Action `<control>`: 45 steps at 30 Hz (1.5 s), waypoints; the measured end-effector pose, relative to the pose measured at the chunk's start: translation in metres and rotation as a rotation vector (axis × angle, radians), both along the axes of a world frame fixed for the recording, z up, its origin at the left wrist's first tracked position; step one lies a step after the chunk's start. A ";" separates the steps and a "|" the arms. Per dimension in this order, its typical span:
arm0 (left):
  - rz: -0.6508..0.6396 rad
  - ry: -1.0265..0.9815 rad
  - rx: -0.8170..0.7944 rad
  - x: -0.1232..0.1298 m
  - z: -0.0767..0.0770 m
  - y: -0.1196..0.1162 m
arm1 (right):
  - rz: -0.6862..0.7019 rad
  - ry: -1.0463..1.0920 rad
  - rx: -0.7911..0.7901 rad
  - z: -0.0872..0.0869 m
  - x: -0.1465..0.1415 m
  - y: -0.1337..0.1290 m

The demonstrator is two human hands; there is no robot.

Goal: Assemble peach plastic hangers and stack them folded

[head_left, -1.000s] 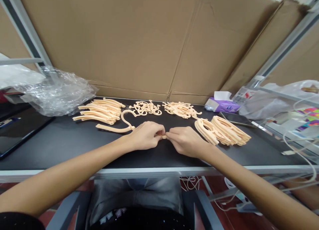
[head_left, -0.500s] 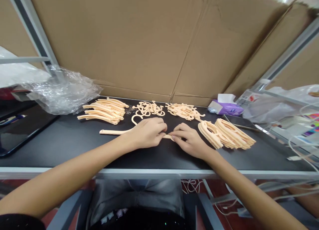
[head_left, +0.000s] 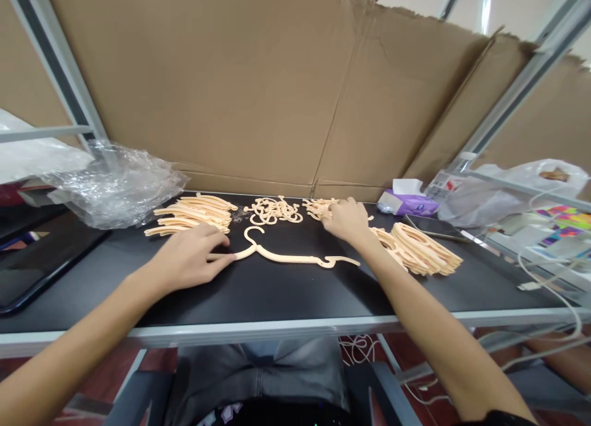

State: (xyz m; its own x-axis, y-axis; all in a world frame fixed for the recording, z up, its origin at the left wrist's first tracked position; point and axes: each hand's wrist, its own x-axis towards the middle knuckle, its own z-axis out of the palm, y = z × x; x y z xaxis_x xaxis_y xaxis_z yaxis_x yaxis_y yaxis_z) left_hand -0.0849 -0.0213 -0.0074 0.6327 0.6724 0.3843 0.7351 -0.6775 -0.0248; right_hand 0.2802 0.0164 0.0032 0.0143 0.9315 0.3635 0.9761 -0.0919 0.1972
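Note:
A pale wood-coloured clothes hanger (head_left: 286, 258) lies on the black table, its curved hook pointing away from me and a small notched piece at its right end. My left hand (head_left: 196, 257) grips the left arm of the hanger, whose tip is covered by the fingers. Farther back, my right hand (head_left: 347, 220) reaches down onto a pile of small notched pieces (head_left: 314, 208); its fingertips are hidden, so I cannot see whether one is held. Beside the left hand is a stack of hanger arms (head_left: 198, 210).
A heap of loose hooks (head_left: 273, 210) lies mid-table. Stacked hangers (head_left: 425, 250) lie at right, near a purple tissue pack (head_left: 409, 201) and a dark flat device (head_left: 438, 227). Crumpled clear plastic (head_left: 124, 183) sits at left. A cardboard wall (head_left: 221, 87) closes the back.
My hands have parted from the hanger's right side. The left hand has moved left to the hanger's left arm; the right hand has moved back to the pile of small pieces.

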 end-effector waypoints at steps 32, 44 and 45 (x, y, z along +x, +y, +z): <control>-0.201 -0.239 -0.212 0.025 -0.006 -0.007 | 0.452 0.716 0.307 -0.001 -0.019 -0.017; -0.115 -0.713 0.008 0.025 0.005 -0.012 | 1.018 0.769 0.002 0.001 -0.166 -0.055; -0.098 -0.703 0.026 0.023 0.005 -0.012 | 1.028 0.773 0.001 -0.002 -0.175 -0.052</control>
